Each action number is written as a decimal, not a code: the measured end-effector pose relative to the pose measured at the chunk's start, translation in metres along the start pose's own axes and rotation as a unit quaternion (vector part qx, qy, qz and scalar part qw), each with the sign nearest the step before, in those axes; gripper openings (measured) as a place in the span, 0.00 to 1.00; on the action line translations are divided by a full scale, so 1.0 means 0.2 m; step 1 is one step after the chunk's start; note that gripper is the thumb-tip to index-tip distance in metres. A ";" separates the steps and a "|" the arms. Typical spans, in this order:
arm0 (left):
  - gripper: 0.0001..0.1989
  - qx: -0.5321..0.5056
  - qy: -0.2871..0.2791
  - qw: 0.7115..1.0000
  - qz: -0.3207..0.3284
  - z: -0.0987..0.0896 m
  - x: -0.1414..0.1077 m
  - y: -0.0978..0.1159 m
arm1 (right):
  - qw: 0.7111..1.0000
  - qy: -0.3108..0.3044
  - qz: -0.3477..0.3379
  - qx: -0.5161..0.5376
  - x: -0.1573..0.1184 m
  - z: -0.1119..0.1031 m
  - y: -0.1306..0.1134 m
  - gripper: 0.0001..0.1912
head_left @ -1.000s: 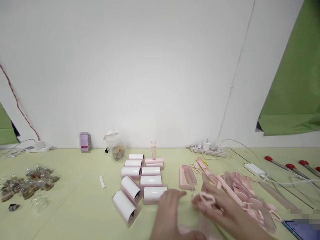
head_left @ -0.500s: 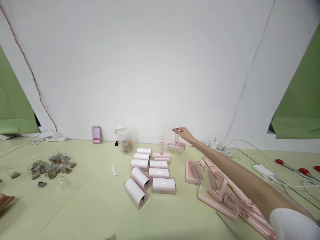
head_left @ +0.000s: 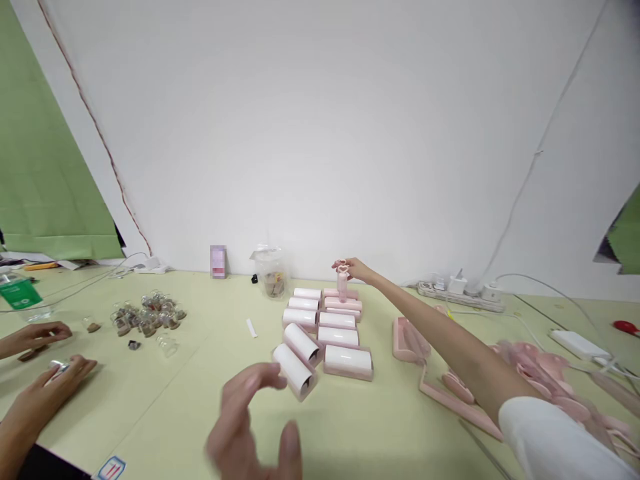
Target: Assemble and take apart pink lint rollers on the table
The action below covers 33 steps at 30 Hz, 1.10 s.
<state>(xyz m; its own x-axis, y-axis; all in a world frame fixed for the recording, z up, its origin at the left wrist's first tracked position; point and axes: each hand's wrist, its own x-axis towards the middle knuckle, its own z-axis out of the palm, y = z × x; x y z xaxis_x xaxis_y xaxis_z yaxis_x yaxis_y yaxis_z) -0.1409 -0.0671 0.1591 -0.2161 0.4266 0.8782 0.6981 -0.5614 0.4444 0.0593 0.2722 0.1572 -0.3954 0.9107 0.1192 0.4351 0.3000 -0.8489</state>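
Observation:
My right hand reaches far out and pinches the top of a pink lint roller at the back of the group. Its handle is mostly hidden behind another upright pink lint roller with a heart-shaped loop. In front of these lie two rows of white paper rolls in pink covers, such as this white roll. At the bottom middle is my left hand, fingers curved and thumb apart, with nothing in it. It is nearest to a tilted white roll.
Pink roller parts lie under and around my right forearm. A power strip runs along the wall. At left, another person's hand works beside a pile of small glass domes. A clear bag and a phone stand at the back.
My right hand has brought the lint roller left and down, behind the standing one. My left hand has come into view from below. The view has shifted, showing another person's hands at left.

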 end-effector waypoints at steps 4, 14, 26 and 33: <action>0.18 0.043 -0.207 0.977 0.023 0.23 -0.12 -0.10 | 1.000 -0.009 0.000 -0.002 -0.01 -0.01 0.01 0.13; 0.28 0.092 -0.461 0.882 -0.007 0.53 -0.32 -0.23 | 1.000 -0.013 -0.004 0.022 -0.13 -0.01 -0.05 0.14; 0.25 -0.041 -0.415 0.904 -0.098 0.46 -0.39 -0.22 | 0.978 0.172 -0.092 0.067 -0.64 -0.04 -0.05 0.16; 0.20 -0.118 -0.394 0.887 -0.208 0.44 -0.42 -0.24 | 0.991 0.007 -0.098 0.096 -1.31 0.15 -0.01 0.12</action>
<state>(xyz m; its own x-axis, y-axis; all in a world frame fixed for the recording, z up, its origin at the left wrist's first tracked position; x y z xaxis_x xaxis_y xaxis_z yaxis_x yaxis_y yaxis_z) -0.0961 -0.0125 0.0484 0.1887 0.9431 0.2739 0.4867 -0.3321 0.8080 0.1363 0.0247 0.1127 -0.4452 0.8449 0.2965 0.1894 0.4125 -0.8910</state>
